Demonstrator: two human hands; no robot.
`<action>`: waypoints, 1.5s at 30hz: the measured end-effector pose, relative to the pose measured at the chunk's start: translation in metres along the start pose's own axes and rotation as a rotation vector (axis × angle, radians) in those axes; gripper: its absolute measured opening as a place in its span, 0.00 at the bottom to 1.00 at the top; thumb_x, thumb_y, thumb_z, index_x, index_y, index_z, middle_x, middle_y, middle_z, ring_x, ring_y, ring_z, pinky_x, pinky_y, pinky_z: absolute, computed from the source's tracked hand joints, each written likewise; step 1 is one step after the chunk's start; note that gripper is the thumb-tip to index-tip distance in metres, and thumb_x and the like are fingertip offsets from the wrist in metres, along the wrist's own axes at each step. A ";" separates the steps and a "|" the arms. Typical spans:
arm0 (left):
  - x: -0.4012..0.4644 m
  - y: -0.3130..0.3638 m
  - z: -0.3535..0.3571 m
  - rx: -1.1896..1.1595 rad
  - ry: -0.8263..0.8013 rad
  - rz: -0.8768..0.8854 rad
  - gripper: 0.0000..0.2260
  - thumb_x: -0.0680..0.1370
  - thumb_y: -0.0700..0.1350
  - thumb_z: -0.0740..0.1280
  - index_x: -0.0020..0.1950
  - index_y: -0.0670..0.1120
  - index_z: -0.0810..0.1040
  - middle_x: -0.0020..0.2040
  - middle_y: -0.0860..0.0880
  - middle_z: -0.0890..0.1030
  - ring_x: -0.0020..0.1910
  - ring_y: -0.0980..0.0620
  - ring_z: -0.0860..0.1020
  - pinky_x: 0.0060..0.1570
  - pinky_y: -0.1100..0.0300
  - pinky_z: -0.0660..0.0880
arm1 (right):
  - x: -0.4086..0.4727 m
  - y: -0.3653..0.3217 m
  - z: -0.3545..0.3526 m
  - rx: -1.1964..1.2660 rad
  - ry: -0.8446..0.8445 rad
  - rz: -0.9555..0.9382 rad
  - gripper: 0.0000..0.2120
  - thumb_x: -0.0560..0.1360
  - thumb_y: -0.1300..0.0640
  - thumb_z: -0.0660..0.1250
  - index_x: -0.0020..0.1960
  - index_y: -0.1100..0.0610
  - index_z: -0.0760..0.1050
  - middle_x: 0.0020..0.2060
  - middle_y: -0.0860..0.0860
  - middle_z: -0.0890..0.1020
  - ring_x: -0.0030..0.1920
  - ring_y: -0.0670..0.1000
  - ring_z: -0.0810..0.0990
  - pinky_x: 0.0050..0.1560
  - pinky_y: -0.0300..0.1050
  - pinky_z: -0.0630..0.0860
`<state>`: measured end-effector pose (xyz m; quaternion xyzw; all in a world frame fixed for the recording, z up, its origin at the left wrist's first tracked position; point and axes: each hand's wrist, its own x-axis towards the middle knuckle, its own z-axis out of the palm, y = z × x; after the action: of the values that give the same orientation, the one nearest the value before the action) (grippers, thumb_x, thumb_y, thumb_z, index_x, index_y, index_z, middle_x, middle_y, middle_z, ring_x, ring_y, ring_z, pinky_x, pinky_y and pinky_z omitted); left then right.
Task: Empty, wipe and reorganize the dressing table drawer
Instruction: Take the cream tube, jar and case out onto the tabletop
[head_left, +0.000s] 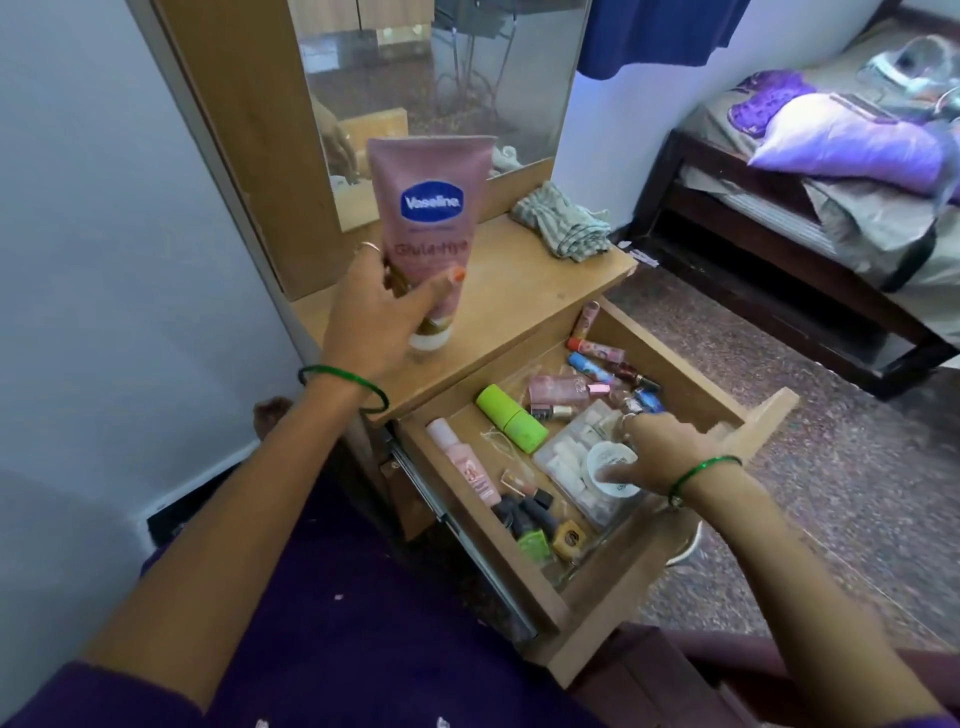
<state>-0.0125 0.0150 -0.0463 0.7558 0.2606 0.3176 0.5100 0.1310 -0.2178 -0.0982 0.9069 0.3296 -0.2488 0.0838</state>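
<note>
head view: left hand (382, 312) grips vaseline tube (431, 208) above tabletop (519, 291); right hand (654, 457) grasps white jar (608, 465) in drawer (675, 364).

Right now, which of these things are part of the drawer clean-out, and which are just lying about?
Part of the job:
open drawer
pink Vaseline tube in left hand
white jar under right hand
green bottle
cloth

Lying about:
mirror
bed

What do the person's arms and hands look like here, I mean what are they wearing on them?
Both forearms are bare, with purple sleeve cloth showing only near the frame's bottom edge. Each wrist carries a thin green bangle, the left bangle and the right bangle. The left hand wears a thin ring and has orange-red polish on the thumbnail. The right hand also wears a ring on one finger.
</note>
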 end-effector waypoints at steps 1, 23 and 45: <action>0.001 -0.003 -0.005 0.008 0.027 0.008 0.20 0.71 0.51 0.73 0.58 0.46 0.73 0.53 0.49 0.80 0.52 0.53 0.80 0.53 0.53 0.78 | 0.001 0.000 0.004 0.012 -0.008 -0.004 0.29 0.70 0.41 0.70 0.65 0.55 0.69 0.62 0.54 0.75 0.60 0.55 0.75 0.55 0.46 0.72; 0.030 -0.046 -0.053 0.216 0.356 0.045 0.21 0.73 0.50 0.72 0.60 0.42 0.71 0.55 0.44 0.78 0.52 0.53 0.76 0.50 0.62 0.75 | -0.007 -0.014 0.009 0.080 0.101 -0.133 0.35 0.67 0.47 0.74 0.69 0.52 0.63 0.64 0.50 0.66 0.61 0.53 0.71 0.61 0.47 0.74; 0.018 -0.090 -0.051 0.304 0.414 0.005 0.29 0.69 0.47 0.76 0.65 0.43 0.67 0.62 0.45 0.74 0.57 0.51 0.76 0.54 0.62 0.76 | 0.102 -0.215 -0.070 0.522 0.587 -0.536 0.26 0.72 0.50 0.71 0.66 0.59 0.71 0.58 0.54 0.71 0.60 0.58 0.69 0.58 0.48 0.71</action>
<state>-0.0450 0.0903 -0.1126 0.7433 0.4022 0.4240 0.3257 0.0884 0.0260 -0.0868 0.8128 0.4880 -0.0692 -0.3105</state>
